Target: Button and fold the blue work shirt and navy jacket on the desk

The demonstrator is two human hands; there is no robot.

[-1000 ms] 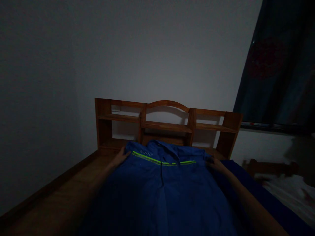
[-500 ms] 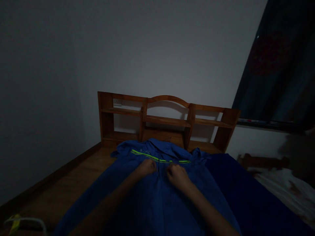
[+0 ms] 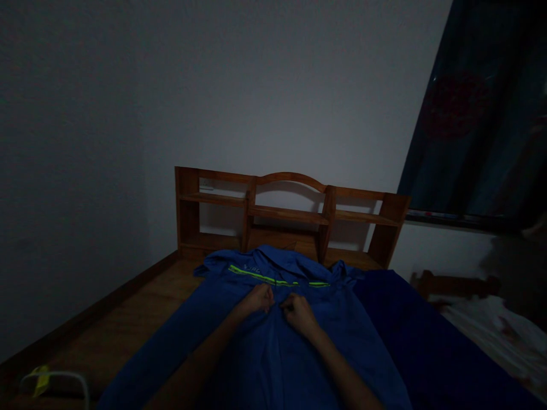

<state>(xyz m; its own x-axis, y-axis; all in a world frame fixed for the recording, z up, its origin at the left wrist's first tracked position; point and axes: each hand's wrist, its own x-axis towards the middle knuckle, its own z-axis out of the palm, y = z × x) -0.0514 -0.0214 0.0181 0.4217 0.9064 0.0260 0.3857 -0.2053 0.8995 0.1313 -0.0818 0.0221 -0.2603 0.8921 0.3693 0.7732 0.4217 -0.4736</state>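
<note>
A blue work jacket [image 3: 342,341] with yellow-green stripes and pale lettering across the chest lies spread out, front side up, its collar [image 3: 273,257] toward the headboard. My left hand [image 3: 258,298] is closed in a pinch on the cloth beside the front opening, just below the stripe. Opposite it, my right hand [image 3: 298,313] pinches the other side of the front, its fingertips bent inward. A small gap separates the two hands. In the dim light, the exact bit of cloth between the fingers is hard to make out.
Behind the jacket stands a wooden headboard [image 3: 290,214] with open shelves. Wooden bed boards [image 3: 145,302] show at left, a dark blue cloth [image 3: 410,319] at right. A pale cable [image 3: 64,374] with a yellow tag lies lower left. White bedding [image 3: 491,324] is far right.
My right hand has shifted slightly left and down toward me, closer to my left hand, and its fingers now pinch near the front opening. The view has shifted a little.
</note>
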